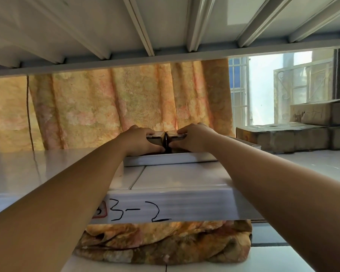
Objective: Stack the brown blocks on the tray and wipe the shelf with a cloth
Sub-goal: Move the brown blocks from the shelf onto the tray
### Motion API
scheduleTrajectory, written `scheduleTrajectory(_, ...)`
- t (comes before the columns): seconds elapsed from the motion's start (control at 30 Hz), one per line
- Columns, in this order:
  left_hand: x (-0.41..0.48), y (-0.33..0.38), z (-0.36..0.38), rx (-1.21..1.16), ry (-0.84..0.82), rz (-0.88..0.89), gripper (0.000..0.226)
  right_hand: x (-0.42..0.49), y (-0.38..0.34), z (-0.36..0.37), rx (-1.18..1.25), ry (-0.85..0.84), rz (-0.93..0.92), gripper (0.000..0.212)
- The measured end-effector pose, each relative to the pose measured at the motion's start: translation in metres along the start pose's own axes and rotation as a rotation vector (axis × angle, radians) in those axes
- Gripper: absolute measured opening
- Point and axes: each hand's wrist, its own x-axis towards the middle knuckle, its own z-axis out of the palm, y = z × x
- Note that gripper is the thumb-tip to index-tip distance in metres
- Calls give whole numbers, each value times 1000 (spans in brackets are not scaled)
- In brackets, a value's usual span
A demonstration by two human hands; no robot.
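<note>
A: Blocks (157, 139), where are they?
B: 2, side by side over the tray (165, 160) on the shelf (47, 169); resting on it or not, I cannot tell.
A: Fingers?
B: Left hand (139, 140) clamps 1 block, right hand (194, 138) clamps the other, fingers curled over the tops.
A: Beyond?
B: Curtain (106, 107) behind, boxes (292, 136) to the right.

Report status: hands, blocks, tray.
Left hand grips left brown block; right hand grips right brown block. Blocks side by side at tray. No obstruction seen.
</note>
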Motion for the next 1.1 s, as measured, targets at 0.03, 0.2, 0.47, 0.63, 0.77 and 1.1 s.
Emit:
scheduleTrajectory(0.03, 0, -1, 0, 8, -4, 4, 83, 0, 2, -1, 2, 2, -22, 64)
scheduleTrajectory(0.2, 0, -3, -1, 12, -39, 17, 86, 1, 4, -1, 77, 17, -38, 69)
scheduleTrajectory(0.47, 0, -3, 2, 23, -30, 22, 88, 1, 6, 1, 100, 8, -84, 65)
scheduleTrajectory(0.63, 2, -3, 5, 82, 15, 22, 88, -2, 8, -1, 115, 4, -98, 64)
scheduleTrajectory(0.77, -1, -1, 7, 151, 80, 56, 88, -1, 8, 1, 130, -4, -77, 65)
scheduleTrajectory(1.1, -16, 27, -4, -130, 271, 336, 37, -4, 6, -6, 315, 387, 43, 56)
